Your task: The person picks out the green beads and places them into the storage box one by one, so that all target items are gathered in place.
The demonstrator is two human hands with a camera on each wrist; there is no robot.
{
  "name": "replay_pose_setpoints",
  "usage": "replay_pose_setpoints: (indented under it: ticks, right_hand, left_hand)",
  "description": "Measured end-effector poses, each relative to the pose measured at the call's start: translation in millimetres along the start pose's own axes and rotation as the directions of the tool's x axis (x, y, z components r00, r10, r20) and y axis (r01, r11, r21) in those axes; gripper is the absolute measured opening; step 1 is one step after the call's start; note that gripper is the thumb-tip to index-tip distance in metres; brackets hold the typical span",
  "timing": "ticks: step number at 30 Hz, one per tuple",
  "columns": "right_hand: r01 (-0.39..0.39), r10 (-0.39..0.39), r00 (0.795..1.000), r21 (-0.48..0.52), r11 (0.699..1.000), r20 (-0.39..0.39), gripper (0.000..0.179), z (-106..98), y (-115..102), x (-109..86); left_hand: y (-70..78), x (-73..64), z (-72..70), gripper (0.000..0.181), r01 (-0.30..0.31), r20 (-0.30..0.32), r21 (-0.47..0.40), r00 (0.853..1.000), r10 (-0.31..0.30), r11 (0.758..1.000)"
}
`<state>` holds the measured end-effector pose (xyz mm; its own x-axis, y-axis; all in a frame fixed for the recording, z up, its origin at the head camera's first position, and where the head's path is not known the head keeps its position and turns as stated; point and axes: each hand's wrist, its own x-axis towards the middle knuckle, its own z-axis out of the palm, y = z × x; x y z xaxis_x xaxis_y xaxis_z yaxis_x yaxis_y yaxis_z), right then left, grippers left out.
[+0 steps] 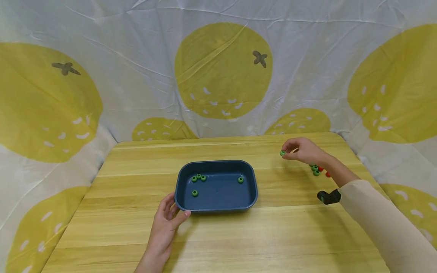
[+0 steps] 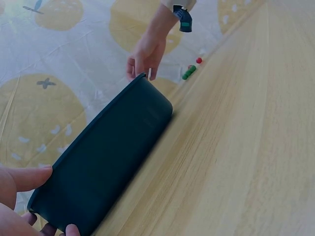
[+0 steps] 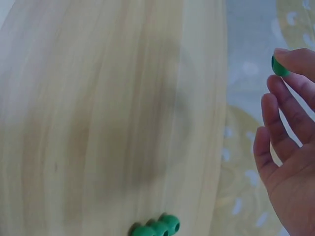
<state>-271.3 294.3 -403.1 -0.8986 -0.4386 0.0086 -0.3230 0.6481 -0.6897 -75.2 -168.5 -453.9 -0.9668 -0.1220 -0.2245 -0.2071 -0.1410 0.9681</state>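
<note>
A dark blue rectangular tray (image 1: 218,197) stands on the table, with several green beads (image 1: 195,193) inside it. At its near left corner, my left hand (image 1: 165,225) grips the wall, thumb over the rim and fingers against the outer side. Raised over the table to the right of the tray, my right hand (image 1: 305,151) pinches one green bead (image 3: 279,67) between thumb and index finger, its other fingers loosely bent. Below the right wrist lie more green beads (image 1: 316,173) and red beads (image 1: 328,174), partly hidden by the arm in the head view.
The wooden table (image 1: 112,212) has light yellow grain. A white cloth (image 1: 143,76) with large yellow fruit prints hangs behind it and along the sides. A black device (image 1: 329,197) is strapped at the right wrist, beside the beige sleeve (image 1: 385,220).
</note>
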Motion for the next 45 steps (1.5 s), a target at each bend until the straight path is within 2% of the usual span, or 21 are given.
replay_pose_setpoints:
  ticks: [9, 17, 22, 38, 45]
  right_hand:
    - [0.069, -0.07, 0.996, 0.02, 0.997, 0.058, 0.015, 11, -24, 23.3]
    - [0.145, -0.147, 0.983, 0.026, 0.989, 0.106, 0.013, 23, -42, 39.8]
    - [0.162, -0.166, 0.976, 0.041, 0.986, 0.141, 0.011, 29, -53, 47.1]
    - [0.238, -0.244, 0.945, 0.052, 0.97, 0.219, 0.013, 50, -87, 73.5]
    - [0.294, -0.292, 0.92, 0.034, 0.955, 0.263, 0.01, 65, -103, 83.3]
  left_hand:
    - [1.2, -1.2, -0.4, 0.08, 0.0, 0.005, -0.004, 1.0, 0.0, 1.0]
    - [0.8, -1.2, -0.2, 0.08, 0.004, -0.002, -0.001, 1.0, -0.004, 1.0]
    - [0.8, -0.6, 0.2, 0.079, 0.008, -0.001, 0.008, 1.0, -0.008, 1.0]
    - [-0.8, 0.7, 0.2, 0.081, 0.023, -0.007, -0.01, 1.0, -0.023, 1.0]
    - [-0.6, 1.5, -1.4, 0.079, 0.016, -0.006, -0.001, 1.0, -0.016, 1.0]
